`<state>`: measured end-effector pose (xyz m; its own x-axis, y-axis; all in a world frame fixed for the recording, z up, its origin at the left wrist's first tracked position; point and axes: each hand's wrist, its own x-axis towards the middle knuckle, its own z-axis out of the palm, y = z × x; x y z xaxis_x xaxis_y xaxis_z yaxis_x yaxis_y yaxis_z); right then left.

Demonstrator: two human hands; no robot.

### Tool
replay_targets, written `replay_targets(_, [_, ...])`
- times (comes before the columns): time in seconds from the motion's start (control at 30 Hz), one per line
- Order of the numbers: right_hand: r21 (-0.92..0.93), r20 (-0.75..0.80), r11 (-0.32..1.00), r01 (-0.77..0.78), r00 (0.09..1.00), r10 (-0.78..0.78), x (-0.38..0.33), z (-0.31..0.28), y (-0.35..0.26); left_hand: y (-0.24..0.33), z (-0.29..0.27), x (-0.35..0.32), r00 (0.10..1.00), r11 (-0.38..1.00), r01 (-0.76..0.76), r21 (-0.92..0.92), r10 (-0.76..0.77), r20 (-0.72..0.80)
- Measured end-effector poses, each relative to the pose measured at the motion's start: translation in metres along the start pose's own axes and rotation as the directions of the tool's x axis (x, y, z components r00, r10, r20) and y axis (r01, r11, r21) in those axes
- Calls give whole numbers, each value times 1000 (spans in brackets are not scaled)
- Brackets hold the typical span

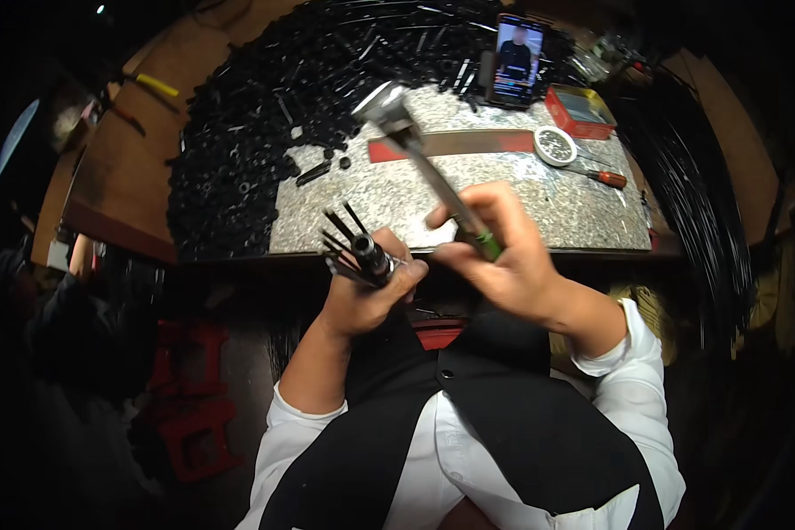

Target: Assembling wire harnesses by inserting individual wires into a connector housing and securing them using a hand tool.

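A hammer (438, 184) is in my right hand (519, 265), the fingers closed round its handle near a green band. Its metal head points up and away to the left, above the stone slab, and is slightly blurred. My left hand (362, 305) is closed round a small bundle of black rods with a tubular end piece (370, 253). Several thin rod ends stick up from that fist, just in front of the slab's near edge. The two hands are close together but apart. The lower part of the bundle is hidden by my fingers.
A speckled stone slab (539, 199) bears a flat metal strip (455, 145), a white round dish (556, 146), a screwdriver (608, 178), a red tin (581, 112) and a propped phone (514, 62). Black parts (230, 168) heap up at left. Long black rods (698, 203) hang at right.
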<state>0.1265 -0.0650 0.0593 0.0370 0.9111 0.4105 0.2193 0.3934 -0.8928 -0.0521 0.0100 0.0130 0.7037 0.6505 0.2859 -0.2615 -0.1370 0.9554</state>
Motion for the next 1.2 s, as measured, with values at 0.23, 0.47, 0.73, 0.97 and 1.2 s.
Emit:
replay_targets(0.23, [-411, 153, 903, 126, 986, -67, -6, -44, -9, 8, -18, 2, 989, 954, -41, -297, -3, -148])
replay_targets(0.47, [-889, 226, 274, 368, 871, -436, 0, -48, -16, 1, -23, 2, 991, 985, -66, -161, 47, -123])
replay_targets(0.73, [-934, 340, -98, 345, 765, -547, -2, -50, -10, -2, -19, 5, 988, 999, -20, -51, 12, -155])
replay_targets(0.97, [-919, 384, -132, 371, 769, -510, -8, -58, -9, 0, -16, 8, 988, 1000, -18, 7, 19, -155])
replay_targets(1.2, [-902, 422, -175, 395, 722, -548, -9, -60, -6, 7, -11, 10, 986, 999, 34, -41, -40, -164])
